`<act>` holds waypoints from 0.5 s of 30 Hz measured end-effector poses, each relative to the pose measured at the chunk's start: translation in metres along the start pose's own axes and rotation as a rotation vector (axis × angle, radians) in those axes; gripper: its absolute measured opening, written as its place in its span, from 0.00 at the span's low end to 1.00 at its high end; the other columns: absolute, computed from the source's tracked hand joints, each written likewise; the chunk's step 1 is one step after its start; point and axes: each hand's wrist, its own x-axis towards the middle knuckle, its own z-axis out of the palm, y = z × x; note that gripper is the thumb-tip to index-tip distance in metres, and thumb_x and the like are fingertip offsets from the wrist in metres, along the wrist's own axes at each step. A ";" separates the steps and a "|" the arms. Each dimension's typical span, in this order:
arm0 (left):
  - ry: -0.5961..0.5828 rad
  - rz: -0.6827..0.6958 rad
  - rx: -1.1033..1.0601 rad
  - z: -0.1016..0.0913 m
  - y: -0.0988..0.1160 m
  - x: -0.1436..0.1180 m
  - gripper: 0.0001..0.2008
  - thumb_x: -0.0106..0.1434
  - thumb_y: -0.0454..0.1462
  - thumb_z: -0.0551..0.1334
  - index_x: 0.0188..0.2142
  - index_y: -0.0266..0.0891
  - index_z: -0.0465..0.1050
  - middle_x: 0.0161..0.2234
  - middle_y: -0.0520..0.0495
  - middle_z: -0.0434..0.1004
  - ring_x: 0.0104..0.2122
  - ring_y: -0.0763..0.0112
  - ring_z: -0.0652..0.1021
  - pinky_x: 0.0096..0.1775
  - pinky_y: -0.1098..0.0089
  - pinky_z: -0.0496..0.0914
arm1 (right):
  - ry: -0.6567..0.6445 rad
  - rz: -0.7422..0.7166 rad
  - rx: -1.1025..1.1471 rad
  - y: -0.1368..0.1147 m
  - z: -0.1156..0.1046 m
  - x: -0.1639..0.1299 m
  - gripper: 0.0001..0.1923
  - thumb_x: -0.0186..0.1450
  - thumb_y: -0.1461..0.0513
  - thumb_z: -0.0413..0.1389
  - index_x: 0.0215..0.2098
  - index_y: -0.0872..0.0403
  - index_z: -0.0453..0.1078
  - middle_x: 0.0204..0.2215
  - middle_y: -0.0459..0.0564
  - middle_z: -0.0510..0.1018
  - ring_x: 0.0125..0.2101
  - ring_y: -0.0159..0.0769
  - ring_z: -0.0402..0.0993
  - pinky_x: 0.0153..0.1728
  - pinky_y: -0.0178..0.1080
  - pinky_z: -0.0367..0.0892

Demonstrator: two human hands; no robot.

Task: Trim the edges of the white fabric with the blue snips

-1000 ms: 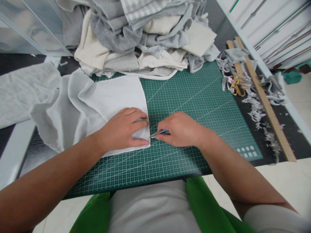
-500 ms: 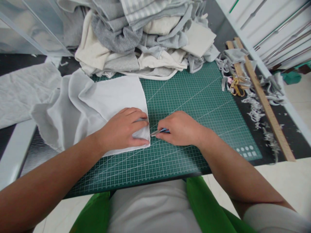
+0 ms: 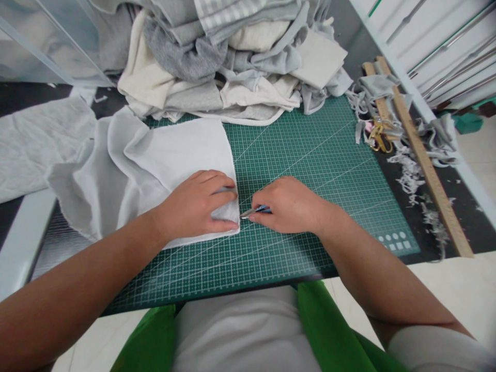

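A white piece of fabric (image 3: 189,142) lies on the green cutting mat (image 3: 294,150), flat at its right end and rumpled toward the left. My left hand (image 3: 197,204) presses on its right end, fingers spread, with the thumb along the near corner. Just right of the fabric's edge, my right hand (image 3: 289,204) is closed around small thread snips (image 3: 256,211) with a bluish handle. Their metal tips point left and reach the fabric edge near the corner. The fingers hide most of the handle.
Behind the mat rises a heap of grey and cream fabric (image 3: 217,62). At the right lie gold-handled scissors (image 3: 380,137), a wooden ruler (image 3: 430,170) and fabric scraps (image 3: 406,175). A translucent bin (image 3: 58,51) stands at the back left; another grey cloth (image 3: 42,144) lies left.
The view has shifted very slightly. Both hands, the thread snips and the white fabric stay in nearly the same places.
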 end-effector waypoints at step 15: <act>0.010 0.012 0.007 0.000 0.000 0.000 0.27 0.63 0.55 0.69 0.47 0.35 0.78 0.51 0.38 0.77 0.52 0.50 0.77 0.54 0.51 0.72 | -0.010 0.001 -0.003 -0.002 -0.001 0.000 0.14 0.68 0.53 0.59 0.30 0.52 0.78 0.25 0.47 0.81 0.28 0.37 0.73 0.29 0.39 0.49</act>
